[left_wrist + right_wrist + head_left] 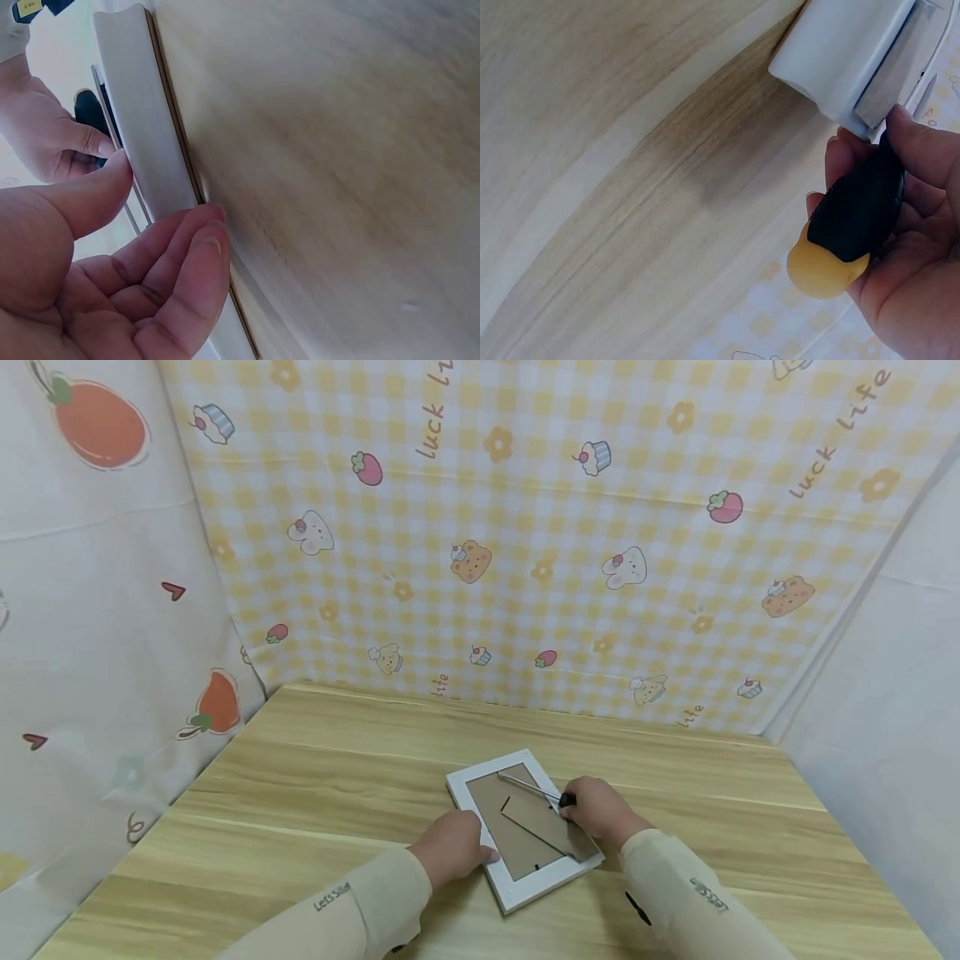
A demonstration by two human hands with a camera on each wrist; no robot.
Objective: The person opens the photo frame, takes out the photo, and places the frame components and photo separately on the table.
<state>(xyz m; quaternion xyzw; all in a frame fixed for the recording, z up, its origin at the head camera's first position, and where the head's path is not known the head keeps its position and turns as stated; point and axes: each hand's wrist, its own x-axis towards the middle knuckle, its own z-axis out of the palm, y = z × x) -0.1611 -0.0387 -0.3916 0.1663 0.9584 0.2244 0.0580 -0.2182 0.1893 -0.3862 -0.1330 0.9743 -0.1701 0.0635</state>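
Observation:
A white picture frame (517,889) lies on the table with its brown backing board (487,797) facing up. In the head view my left hand (452,847) grips its left side; the left wrist view shows the thumb on one face and curled fingers against the edge. At the opposite side, my right hand (602,810) holds a screwdriver (859,206) by its black handle with a yellow end. Its thin metal shaft (528,786) slants across the board, with the tip near the opening's far edge. A stand flap (551,827) is set in the board.
The wood-grain table (337,760) reaches back to a yellow checked cloth (420,610) with printed cartoons. White printed cloth (112,635) hangs at the left, and more pale cloth (885,693) on the right. Small black tabs (537,867) sit along the frame's opening.

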